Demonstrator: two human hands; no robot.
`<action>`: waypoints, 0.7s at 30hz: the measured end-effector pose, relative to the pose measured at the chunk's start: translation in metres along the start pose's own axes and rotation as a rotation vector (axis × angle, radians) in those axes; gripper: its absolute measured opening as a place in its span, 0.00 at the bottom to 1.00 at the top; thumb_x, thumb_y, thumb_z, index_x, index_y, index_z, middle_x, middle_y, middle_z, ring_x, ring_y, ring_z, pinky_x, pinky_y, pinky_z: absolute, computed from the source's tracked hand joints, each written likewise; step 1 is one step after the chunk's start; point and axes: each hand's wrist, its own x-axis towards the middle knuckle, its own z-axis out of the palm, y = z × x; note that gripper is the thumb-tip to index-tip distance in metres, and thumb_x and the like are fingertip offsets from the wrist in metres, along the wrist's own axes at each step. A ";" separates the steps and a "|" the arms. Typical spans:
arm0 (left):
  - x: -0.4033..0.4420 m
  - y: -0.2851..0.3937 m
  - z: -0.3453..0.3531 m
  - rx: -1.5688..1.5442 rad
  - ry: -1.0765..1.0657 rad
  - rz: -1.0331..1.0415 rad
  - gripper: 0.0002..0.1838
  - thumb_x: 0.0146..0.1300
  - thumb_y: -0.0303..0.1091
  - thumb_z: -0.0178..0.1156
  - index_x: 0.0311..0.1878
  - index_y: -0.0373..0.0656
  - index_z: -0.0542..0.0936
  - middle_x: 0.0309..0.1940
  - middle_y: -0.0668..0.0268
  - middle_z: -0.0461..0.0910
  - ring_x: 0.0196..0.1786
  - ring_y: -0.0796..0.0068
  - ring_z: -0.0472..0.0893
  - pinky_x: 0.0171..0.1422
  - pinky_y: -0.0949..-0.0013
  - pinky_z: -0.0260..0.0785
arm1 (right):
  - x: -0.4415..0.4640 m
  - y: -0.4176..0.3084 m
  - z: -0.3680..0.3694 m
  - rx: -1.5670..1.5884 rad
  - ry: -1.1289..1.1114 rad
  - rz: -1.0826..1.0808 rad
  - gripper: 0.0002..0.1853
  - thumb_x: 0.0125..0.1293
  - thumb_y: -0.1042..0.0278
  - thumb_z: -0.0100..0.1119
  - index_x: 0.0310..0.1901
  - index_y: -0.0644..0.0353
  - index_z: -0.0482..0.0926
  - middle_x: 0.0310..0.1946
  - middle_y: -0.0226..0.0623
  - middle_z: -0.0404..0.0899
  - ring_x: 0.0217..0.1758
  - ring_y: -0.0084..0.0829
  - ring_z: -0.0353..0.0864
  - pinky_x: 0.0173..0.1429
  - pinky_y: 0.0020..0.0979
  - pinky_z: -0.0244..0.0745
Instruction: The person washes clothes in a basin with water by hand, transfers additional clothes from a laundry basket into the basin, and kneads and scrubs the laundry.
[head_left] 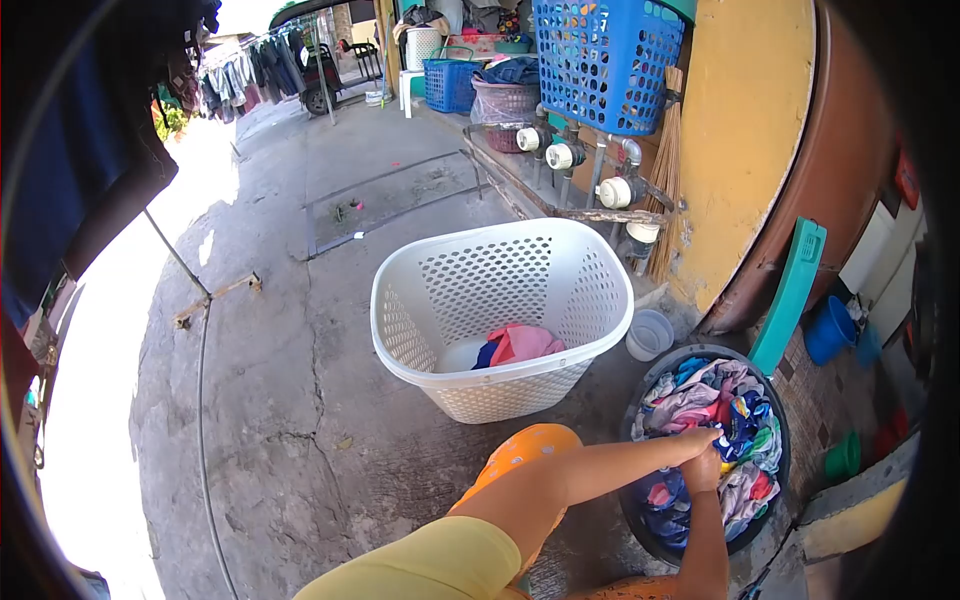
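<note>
Both the bare left hand [692,443] and the bare right hand [703,470], from where I stand, are closed on a dark-blue patterned cloth [738,428] among the multicoloured clothes [690,398] heaped in a round dark tub [690,352]. Nearby, a white perforated plastic basket [515,396] holds crumpled pink-and-navy fabric [528,344].

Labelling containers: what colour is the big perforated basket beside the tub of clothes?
The basket is white, best seen in the head view.
</note>
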 end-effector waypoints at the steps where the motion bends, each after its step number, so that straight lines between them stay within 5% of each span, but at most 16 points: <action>1: -0.004 0.004 -0.003 0.006 0.003 0.003 0.25 0.60 0.51 0.43 0.49 0.40 0.73 0.48 0.56 0.73 0.50 0.63 0.72 0.54 0.63 0.59 | 0.001 0.004 0.007 0.022 0.012 0.001 0.14 0.51 0.65 0.53 0.38 0.62 0.71 0.26 0.50 0.76 0.29 0.48 0.77 0.31 0.44 0.72; 10: -0.046 0.030 -0.022 0.750 0.118 0.479 0.26 0.62 0.50 0.37 0.36 0.35 0.75 0.32 0.45 0.75 0.39 0.49 0.74 0.45 0.57 0.63 | 0.007 -0.003 -0.003 0.222 0.083 0.061 0.10 0.52 0.69 0.52 0.36 0.64 0.70 0.24 0.52 0.75 0.28 0.50 0.76 0.30 0.45 0.70; 17: -0.044 0.046 -0.027 0.784 0.094 0.485 0.22 0.62 0.45 0.40 0.33 0.34 0.74 0.30 0.47 0.75 0.38 0.50 0.75 0.43 0.55 0.63 | 0.019 0.021 0.004 0.512 0.167 0.004 0.09 0.54 0.70 0.50 0.36 0.64 0.70 0.24 0.50 0.76 0.29 0.51 0.76 0.27 0.41 0.69; 21: -0.047 0.054 -0.026 0.599 0.081 0.736 0.19 0.60 0.43 0.44 0.32 0.33 0.75 0.28 0.48 0.76 0.36 0.50 0.75 0.42 0.56 0.63 | 0.028 0.033 -0.008 0.378 0.103 -0.105 0.10 0.55 0.70 0.50 0.38 0.64 0.70 0.26 0.49 0.76 0.29 0.47 0.77 0.27 0.37 0.69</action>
